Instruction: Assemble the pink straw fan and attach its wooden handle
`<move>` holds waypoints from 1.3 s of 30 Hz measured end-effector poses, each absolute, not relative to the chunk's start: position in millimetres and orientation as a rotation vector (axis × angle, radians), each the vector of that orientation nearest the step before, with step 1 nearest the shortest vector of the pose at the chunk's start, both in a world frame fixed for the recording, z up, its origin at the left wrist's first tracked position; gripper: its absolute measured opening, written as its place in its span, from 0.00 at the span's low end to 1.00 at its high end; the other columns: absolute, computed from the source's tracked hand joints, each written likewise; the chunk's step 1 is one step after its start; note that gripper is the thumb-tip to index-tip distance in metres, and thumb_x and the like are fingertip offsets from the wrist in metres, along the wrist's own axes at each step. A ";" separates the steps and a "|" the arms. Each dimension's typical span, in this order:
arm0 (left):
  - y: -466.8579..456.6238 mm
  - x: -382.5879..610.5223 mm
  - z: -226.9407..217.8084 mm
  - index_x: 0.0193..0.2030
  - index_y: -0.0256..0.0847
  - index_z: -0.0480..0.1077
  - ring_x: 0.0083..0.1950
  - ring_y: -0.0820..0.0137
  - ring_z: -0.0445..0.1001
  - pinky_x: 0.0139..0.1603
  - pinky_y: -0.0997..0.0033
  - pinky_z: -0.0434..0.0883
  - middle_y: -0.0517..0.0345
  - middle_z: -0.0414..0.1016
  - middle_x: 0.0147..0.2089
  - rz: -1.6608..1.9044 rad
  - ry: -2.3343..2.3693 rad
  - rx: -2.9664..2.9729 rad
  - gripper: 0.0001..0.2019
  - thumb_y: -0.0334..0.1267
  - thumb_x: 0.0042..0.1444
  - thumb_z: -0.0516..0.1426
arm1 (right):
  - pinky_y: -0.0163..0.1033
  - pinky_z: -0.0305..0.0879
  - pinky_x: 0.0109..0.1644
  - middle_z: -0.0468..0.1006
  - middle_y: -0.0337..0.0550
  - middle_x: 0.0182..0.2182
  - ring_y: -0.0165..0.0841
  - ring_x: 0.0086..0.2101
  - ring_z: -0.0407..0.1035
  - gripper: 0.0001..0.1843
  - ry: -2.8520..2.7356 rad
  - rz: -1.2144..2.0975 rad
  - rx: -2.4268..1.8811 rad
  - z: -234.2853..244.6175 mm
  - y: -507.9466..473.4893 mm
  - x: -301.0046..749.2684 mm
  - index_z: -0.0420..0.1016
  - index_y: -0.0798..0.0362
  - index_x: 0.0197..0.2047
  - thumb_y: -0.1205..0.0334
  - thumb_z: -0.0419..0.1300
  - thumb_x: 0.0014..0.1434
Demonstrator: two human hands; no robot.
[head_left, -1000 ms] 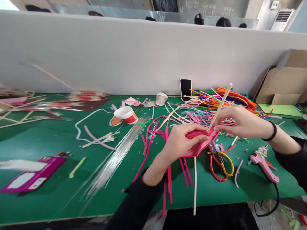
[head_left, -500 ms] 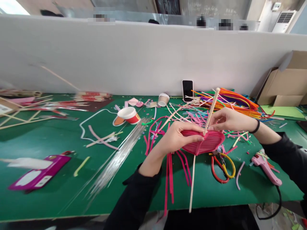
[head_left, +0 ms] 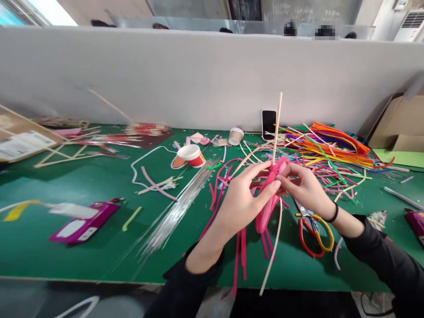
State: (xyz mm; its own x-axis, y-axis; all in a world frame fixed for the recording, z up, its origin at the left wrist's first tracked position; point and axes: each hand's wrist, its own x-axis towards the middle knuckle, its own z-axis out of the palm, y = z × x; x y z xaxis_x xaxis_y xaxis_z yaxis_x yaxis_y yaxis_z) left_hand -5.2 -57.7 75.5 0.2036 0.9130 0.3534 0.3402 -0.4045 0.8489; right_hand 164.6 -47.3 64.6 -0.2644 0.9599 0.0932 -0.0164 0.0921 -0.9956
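Both my hands meet over a pink piece of bent fuzzy stems, turned nearly edge-on. My left hand grips its left side between thumb and fingers. At its upper right, my right hand pinches the pink piece, fingertips partly hidden. A thin wooden stick rises upright from its top, and a pale, slightly curved length hangs below. Scissors with red and yellow handles lie beneath my right wrist. Loose pink stems lie below my left hand.
Behind are a colourful pile of stems, a phone and a tipped paper cup. Leftward lie a red-white cup, thin wires and a purple device. A white partition borders the green table.
The pink piece has turned from showing its broad face to nearly edge-on, and its stick now stands straighter. My right hand has moved down from beside the stick onto the piece. The view has shifted.
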 end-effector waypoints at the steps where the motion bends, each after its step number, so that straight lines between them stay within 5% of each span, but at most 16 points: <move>1: -56.9 -5.0 75.5 0.56 0.37 0.73 0.55 0.57 0.78 0.53 0.59 0.77 0.44 0.77 0.57 1.210 1.201 1.885 0.20 0.42 0.59 0.59 | 0.40 0.79 0.36 0.76 0.36 0.26 0.33 0.30 0.79 0.20 -1.470 1.319 -1.008 64.9 -47.2 164.2 0.65 0.50 0.29 0.44 0.65 0.56; 10: -50.1 -5.4 68.6 0.48 0.40 0.75 0.52 0.62 0.79 0.57 0.63 0.75 0.53 0.81 0.51 1.305 1.268 1.989 0.14 0.31 0.59 0.52 | 0.38 0.75 0.32 0.76 0.38 0.24 0.32 0.27 0.77 0.18 -1.586 1.244 -1.039 73.8 -47.0 169.2 0.67 0.51 0.29 0.47 0.63 0.58; 22: -55.5 1.8 69.4 0.52 0.37 0.74 0.54 0.64 0.78 0.56 0.67 0.74 0.49 0.80 0.53 1.260 1.235 2.121 0.15 0.34 0.64 0.50 | 0.37 0.72 0.33 0.77 0.39 0.26 0.33 0.30 0.77 0.16 -1.475 1.181 -1.066 76.7 -68.6 158.4 0.66 0.51 0.31 0.48 0.61 0.60; 39: -55.3 2.1 68.6 0.53 0.36 0.74 0.52 0.64 0.79 0.53 0.65 0.75 0.48 0.80 0.52 1.223 1.243 2.150 0.15 0.34 0.66 0.50 | 0.38 0.76 0.35 0.77 0.39 0.24 0.31 0.27 0.76 0.22 -1.252 1.328 -0.992 81.6 -63.8 160.8 0.71 0.53 0.28 0.43 0.68 0.51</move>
